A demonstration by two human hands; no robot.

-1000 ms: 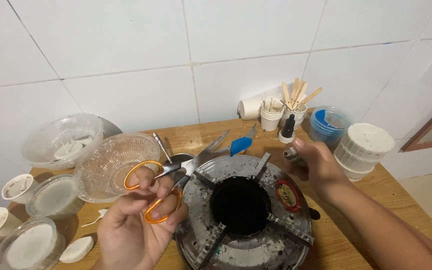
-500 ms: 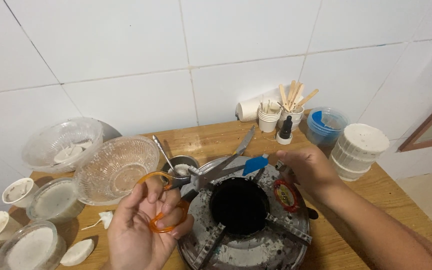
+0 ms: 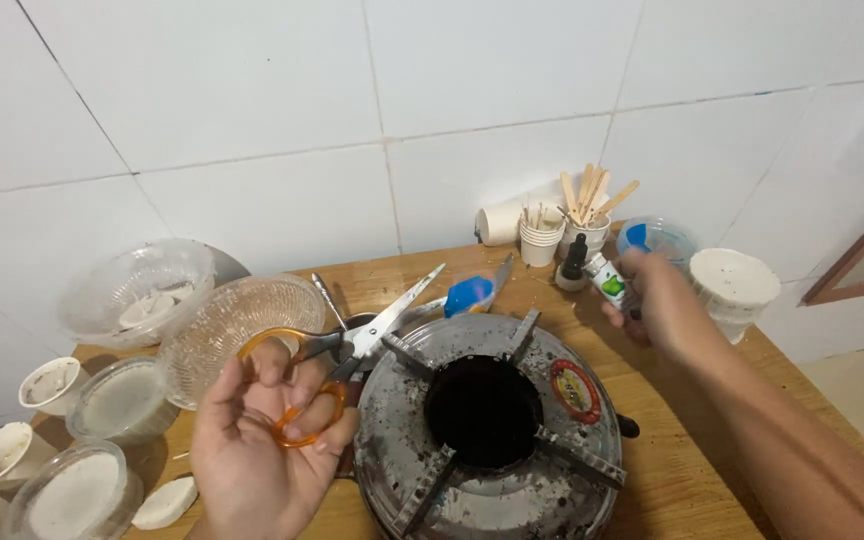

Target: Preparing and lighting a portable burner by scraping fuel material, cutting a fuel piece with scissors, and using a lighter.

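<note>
Head view: scissors and bottle in hand.
My left hand [image 3: 262, 440] grips orange-handled scissors [image 3: 347, 355] (blades parted); right hand [image 3: 664, 300] clasps a small white bottle [image 3: 607, 283].

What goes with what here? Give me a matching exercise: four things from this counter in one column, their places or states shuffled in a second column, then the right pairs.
Things
1. scissors
2. small white bottle
3. wooden sticks
4. gas burner

Places or states
A. standing upright in a cup by the tiled wall
B. held in the left hand, orange handles, blades apart
C. at the middle of the wooden counter, between the two hands
D. gripped in the right hand

Pairs: 1-B, 2-D, 3-A, 4-C
</note>
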